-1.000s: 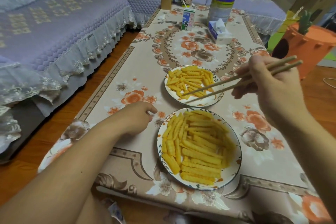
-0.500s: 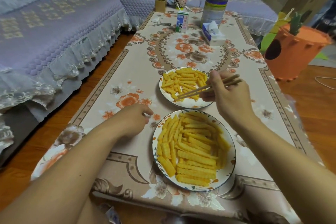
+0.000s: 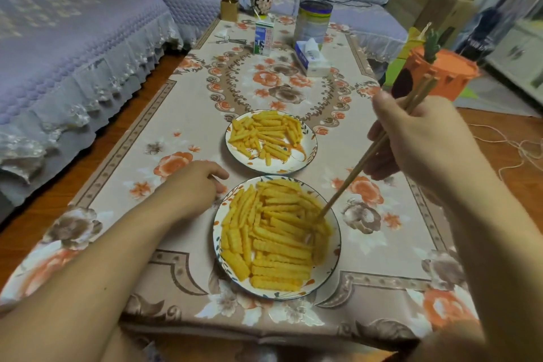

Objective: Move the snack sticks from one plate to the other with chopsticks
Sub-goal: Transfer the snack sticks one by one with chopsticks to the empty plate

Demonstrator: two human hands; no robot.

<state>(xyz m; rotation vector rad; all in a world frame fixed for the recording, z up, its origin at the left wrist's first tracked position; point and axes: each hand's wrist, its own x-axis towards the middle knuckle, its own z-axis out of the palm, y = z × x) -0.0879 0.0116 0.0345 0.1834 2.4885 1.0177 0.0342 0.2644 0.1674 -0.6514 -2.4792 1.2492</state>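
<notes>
Two white patterned plates sit on the floral tablecloth. The near plate (image 3: pixel 333 266) is heaped with yellow crinkled snack sticks (image 3: pixel 276 241). The far plate (image 3: pixel 311 153) holds a thinner spread of the same sticks (image 3: pixel 264 135). My right hand (image 3: pixel 420 141) grips a pair of wooden chopsticks (image 3: pixel 361 164) to the right of the plates. Their tips dip into the right side of the near pile. My left hand (image 3: pixel 194 185) rests on the cloth just left of the near plate, fingers loosely curled, holding nothing.
At the table's far end stand a milk carton (image 3: pixel 263 38), a tin can (image 3: pixel 313 22), a tissue box (image 3: pixel 312 60), a mug (image 3: pixel 261 3) and a small brown box (image 3: pixel 229 9). A purple sofa (image 3: pixel 73 38) runs along the left. An orange container (image 3: pixel 440 73) stands on the floor at right.
My right hand pulled the chopsticks back from the far plate and swung their tips down into the near plate's pile. My left hand has stayed put.
</notes>
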